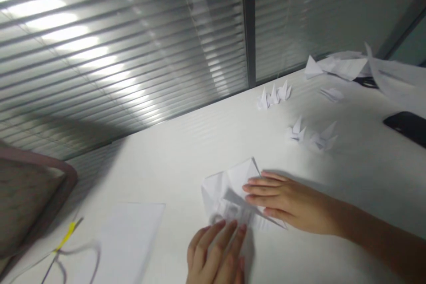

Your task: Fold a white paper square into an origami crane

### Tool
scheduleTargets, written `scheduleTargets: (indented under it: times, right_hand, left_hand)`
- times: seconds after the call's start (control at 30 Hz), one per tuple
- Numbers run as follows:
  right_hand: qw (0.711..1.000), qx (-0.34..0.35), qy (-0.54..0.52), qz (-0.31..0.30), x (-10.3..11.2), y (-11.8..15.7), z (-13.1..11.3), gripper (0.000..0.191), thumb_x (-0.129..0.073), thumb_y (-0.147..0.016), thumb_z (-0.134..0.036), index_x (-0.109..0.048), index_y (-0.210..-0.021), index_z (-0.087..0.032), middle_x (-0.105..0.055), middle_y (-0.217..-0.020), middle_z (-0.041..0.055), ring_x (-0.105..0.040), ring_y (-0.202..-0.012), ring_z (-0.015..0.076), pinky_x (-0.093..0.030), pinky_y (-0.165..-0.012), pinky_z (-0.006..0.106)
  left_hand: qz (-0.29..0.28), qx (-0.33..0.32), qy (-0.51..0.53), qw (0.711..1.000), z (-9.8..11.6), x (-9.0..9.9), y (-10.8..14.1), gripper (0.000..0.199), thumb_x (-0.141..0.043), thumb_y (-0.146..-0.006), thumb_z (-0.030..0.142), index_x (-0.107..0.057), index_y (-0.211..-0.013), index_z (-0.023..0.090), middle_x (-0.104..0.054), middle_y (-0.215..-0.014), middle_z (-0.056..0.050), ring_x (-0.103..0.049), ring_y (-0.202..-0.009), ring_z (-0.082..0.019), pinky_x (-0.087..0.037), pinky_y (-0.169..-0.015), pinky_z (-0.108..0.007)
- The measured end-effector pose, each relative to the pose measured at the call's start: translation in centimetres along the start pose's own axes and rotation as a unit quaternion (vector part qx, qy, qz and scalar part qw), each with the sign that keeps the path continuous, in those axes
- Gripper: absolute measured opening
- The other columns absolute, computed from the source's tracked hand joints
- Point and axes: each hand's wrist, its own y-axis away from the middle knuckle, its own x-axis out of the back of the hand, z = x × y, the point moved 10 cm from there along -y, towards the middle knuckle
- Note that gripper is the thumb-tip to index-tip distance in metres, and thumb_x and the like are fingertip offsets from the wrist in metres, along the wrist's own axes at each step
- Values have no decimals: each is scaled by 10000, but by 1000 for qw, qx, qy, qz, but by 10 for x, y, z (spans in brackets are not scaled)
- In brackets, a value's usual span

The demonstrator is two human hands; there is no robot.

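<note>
Toward the near side of the white tabletop (186,155), a folded sheet of white paper (226,191) lies between the two hands, its layers ending in a sharp tip that points away from the person. Faint printing shows on its lower part. The right hand (293,204) reaches in from the right, palm down and open, with its fingers close together and their tips resting on the sheet. The left hand (214,253) sits at the near edge of the fold, also open, its fingers slightly spread and pinching nothing.

The paper looks very light and soft, so it would likely shift at a touch and crumple under a hard grip. Its creased edges offer the firmest hold, between fingertip and thumb, while the thin tip seems easy to bend.

A flat white paper sheet (128,239) lies to the left, beside thin-framed eyeglasses (71,253) with a yellow mark. Farther along the tabletop stand small folded paper birds (273,96), and beyond them is a heap of loose paper (346,66). A black phone (408,126) lies near the right edge, below a window blind (116,53) running along the far edge.
</note>
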Motion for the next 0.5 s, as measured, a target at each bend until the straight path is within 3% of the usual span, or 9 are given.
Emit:
scheduleTargets:
  times: [0.1, 0.17, 0.3, 0.43, 0.5]
  right_hand:
    - [999, -1, 37, -7, -9, 0, -6, 372, -427, -971, -263, -488, -1338, -253, -511, -1397, -6, -418, -1308, 132, -264, -1136, 355]
    - [998, -7, 56, 1, -10, 1, -8, 364, -436, -964, -258, -503, -1322, -255, -502, -1404, -8, -424, -1299, 148, -301, -1116, 357]
    - [998, -25, 59, 5, -9, 4, -8, 388, -507, -924, -279, -506, -1311, -303, -521, -1383, -8, -484, -1232, 194, -393, -1041, 388]
    - [997, -53, 51, -21, -12, 6, -3, 456, -563, -887, -314, -475, -1333, -345, -518, -1381, -21, -503, -1205, 221, -428, -1006, 431]
    - [997, -59, 52, -21, -13, 8, -1, 488, -589, -871, -344, -470, -1344, -339, -498, -1403, -11, -451, -1269, 239, -406, -1033, 448]
  left_hand:
    - [27, 134, 47, 990, -31, 6, -4, 674, -559, -857, 175, -264, -1462, 195, -445, -1411, -131, -403, -1297, -293, -395, -1026, -443]
    - [27, 181, 112, 977, -42, 5, -6, 702, -530, -877, 221, -175, -1481, 173, -402, -1429, -162, -410, -1301, -294, -431, -1011, -452]
    - [16, 183, 203, 962, -47, 11, -8, 566, -395, -929, 234, -217, -1465, 214, -607, -1160, -113, -596, -1082, -243, -475, -975, -442]
    - [24, 134, 189, 973, -45, 24, -9, 401, -378, -944, 284, -481, -1328, 243, -639, -1013, -79, -628, -999, -237, -484, -976, -424]
    - [10, 103, 151, 983, -40, 21, -11, 321, -442, -922, 284, -611, -1191, 240, -641, -980, -74, -629, -1007, -236, -525, -924, -370]
